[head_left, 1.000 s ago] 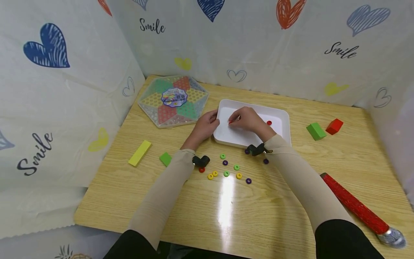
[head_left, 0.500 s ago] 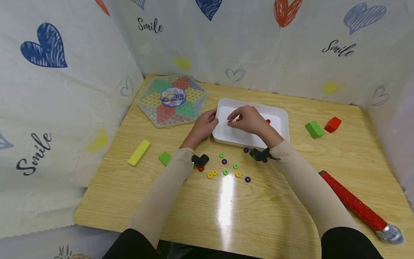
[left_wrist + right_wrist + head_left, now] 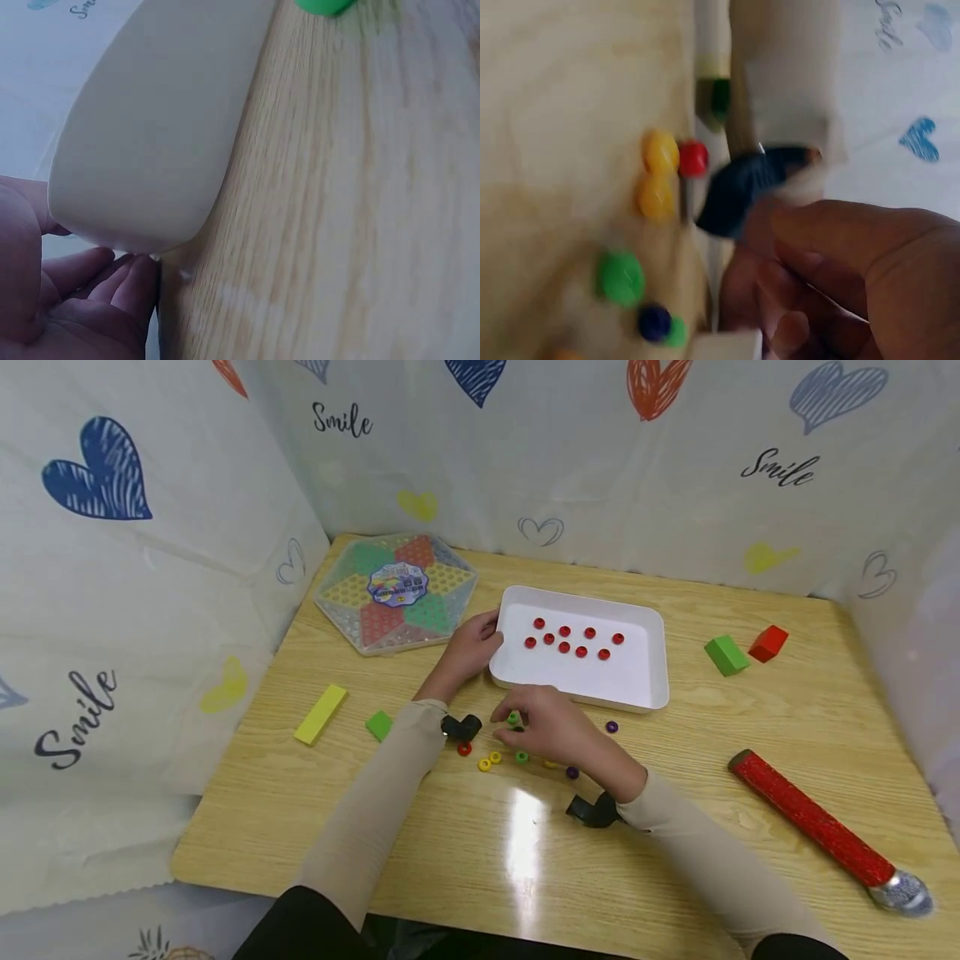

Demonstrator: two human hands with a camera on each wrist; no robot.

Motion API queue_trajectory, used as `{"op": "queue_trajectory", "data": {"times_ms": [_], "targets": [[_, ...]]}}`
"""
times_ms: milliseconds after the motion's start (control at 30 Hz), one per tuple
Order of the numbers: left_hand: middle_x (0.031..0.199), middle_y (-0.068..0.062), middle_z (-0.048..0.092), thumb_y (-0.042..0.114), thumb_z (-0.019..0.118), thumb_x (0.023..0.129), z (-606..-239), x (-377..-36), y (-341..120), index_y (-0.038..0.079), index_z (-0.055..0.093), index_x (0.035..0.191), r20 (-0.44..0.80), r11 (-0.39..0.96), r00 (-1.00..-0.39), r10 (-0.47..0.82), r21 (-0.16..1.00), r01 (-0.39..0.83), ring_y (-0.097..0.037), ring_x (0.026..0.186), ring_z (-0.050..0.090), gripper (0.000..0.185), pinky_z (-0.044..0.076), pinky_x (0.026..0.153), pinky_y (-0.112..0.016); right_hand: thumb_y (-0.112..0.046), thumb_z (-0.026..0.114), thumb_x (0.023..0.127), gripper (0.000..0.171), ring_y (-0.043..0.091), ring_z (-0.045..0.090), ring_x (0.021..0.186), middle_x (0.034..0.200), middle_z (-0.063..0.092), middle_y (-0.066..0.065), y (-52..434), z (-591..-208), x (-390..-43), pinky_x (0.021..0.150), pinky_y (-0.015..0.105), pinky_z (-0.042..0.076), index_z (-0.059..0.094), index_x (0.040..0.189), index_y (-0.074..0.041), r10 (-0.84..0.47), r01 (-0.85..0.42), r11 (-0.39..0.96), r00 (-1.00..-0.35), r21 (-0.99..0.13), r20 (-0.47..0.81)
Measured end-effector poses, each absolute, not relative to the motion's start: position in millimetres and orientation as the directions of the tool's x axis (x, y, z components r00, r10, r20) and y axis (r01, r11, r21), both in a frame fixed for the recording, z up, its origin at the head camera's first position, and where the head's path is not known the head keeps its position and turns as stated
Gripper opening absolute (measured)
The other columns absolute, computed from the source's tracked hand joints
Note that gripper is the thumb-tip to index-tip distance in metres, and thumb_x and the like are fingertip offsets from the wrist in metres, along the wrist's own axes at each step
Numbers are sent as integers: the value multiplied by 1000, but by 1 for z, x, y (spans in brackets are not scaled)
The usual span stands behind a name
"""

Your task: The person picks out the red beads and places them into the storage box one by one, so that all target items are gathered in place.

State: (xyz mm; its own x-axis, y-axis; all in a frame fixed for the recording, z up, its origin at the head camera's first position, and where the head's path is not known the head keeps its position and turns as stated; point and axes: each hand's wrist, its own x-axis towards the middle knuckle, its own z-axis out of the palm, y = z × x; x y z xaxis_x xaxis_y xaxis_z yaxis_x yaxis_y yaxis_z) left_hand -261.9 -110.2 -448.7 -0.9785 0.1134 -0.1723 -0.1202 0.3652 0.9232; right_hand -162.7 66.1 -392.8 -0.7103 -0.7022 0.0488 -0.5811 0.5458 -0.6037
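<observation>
A white tray point(image 3: 626, 677) lies on the table with several red rings point(image 3: 564, 647) in two loose rows. My left hand point(image 3: 470, 647) holds the tray's left end; in the left wrist view the thumb is at the rim and the fingertips point(image 3: 139, 281) are against the end wall. My right hand point(image 3: 551, 722) hovers over the loose rings before the tray, thumb and forefinger apart and nothing between them. Near it lie yellow rings point(image 3: 484, 765), green rings point(image 3: 522, 757), purple rings point(image 3: 572, 772) and one red ring point(image 3: 465, 749). The hand hides some of them.
A hexagonal board game box point(image 3: 397, 593) sits at the back left. A yellow block point(image 3: 321, 714) and a green block point(image 3: 379, 725) lie at left. Another green block point(image 3: 726, 655), a red block point(image 3: 768, 643) and a red glittery stick point(image 3: 813, 818) are at right.
My right hand has left the tray, after setting a red ring in its front row, and come down to the loose rings. The left hand stays at the tray's end.
</observation>
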Motion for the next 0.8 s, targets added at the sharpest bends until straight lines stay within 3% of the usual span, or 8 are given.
{"op": "queue_trajectory", "data": {"times_ms": [167,800], "targets": [[160,-4,43,27,48,106,-450,-261,-111,18,38,158,-175,352,-978,109,927,-127,-18,145,46,54,45,116,-33,-17,79,87,15,16,71,94,97,77,0,52,-405,-141,86,32,59,80,100,-10,-707,-611,557,-704,-562,66],[158,-5,47,23,52,104,-443,-266,-117,18,40,157,-224,334,-962,157,929,-161,-18,144,47,54,44,117,-32,-19,79,87,11,13,70,92,95,76,-4,30,-424,-119,83,32,60,80,97,-16,-633,-590,615,-765,-524,118]]}}
